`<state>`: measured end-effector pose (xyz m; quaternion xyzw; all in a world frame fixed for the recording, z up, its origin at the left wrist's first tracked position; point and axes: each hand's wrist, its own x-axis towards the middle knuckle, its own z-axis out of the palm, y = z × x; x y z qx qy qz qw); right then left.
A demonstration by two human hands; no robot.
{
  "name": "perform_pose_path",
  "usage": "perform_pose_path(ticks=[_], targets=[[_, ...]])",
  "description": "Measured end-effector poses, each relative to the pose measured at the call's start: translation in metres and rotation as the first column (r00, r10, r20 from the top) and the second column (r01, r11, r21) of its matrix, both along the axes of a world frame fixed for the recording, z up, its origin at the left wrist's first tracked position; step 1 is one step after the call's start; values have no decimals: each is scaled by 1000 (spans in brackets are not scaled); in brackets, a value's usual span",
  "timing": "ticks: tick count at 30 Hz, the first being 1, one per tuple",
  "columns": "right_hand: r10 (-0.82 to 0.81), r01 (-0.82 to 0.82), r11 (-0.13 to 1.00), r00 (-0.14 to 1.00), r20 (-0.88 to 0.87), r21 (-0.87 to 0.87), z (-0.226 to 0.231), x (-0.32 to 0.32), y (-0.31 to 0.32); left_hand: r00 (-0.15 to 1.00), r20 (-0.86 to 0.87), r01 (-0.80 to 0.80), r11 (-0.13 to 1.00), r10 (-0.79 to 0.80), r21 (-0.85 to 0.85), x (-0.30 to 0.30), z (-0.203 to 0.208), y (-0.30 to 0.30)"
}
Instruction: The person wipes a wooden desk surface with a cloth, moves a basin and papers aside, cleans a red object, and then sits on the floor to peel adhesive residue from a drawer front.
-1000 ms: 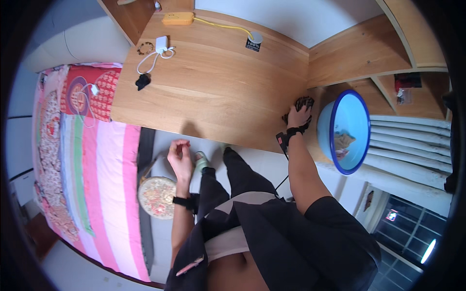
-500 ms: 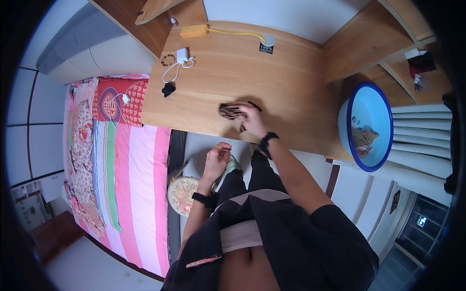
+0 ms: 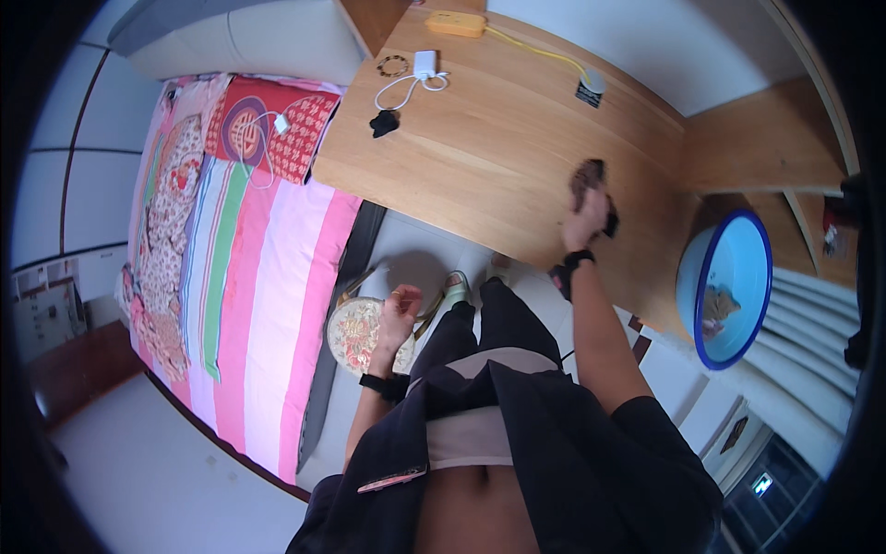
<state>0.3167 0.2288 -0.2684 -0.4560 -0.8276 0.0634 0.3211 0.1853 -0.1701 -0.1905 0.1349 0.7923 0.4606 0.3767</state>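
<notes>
My right hand (image 3: 587,218) presses a dark brown patterned cloth (image 3: 587,177) against the wooden desk (image 3: 480,138), towards its right part. Motion blurs the cloth a little, and my fingers partly cover it. Off the desk's front edge, my left hand (image 3: 400,316) hangs in the air with loosely bent fingers and nothing in them. Just below it is a round stool (image 3: 355,334) with a floral cover.
A white charger (image 3: 425,65) with its cable, a beaded bracelet (image 3: 392,66) and a small black object (image 3: 384,124) lie at the desk's left. Behind are a yellow power strip (image 3: 455,23) and its cord. A blue basin (image 3: 738,286) holding cloth stands right; a striped bed (image 3: 268,268) is left.
My right hand has slid the cloth rightwards across the desk. My left hand stays low beside the stool. The whole view has turned and shifted.
</notes>
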Motion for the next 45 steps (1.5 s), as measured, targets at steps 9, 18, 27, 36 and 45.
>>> perform_pose_path(ticks=[9, 18, 27, 36, 45], targets=[[798, -813, 460, 555, -235, -357, 13, -216, -174, 980, 50, -190, 982, 190, -14, 31, 24, 1], [940, -848, -19, 165, -297, -530, 20, -220, -131, 989, 26, -144, 989, 145, -29, 32, 36, -26], [694, -704, 393, 649, -311, -592, 42, 99, -63, 991, -50, 123, 991, -121, 48, 2, 15, -9], [39, -74, 670, 997, -65, -738, 24, 323, -27, 950, -135, 285, 959, -282, 4, 15, 14, -4], [514, -448, 789, 856, 54, -420, 40, 210, -63, 999, -50, -1, 994, -4, -112, 68, -10, -96]])
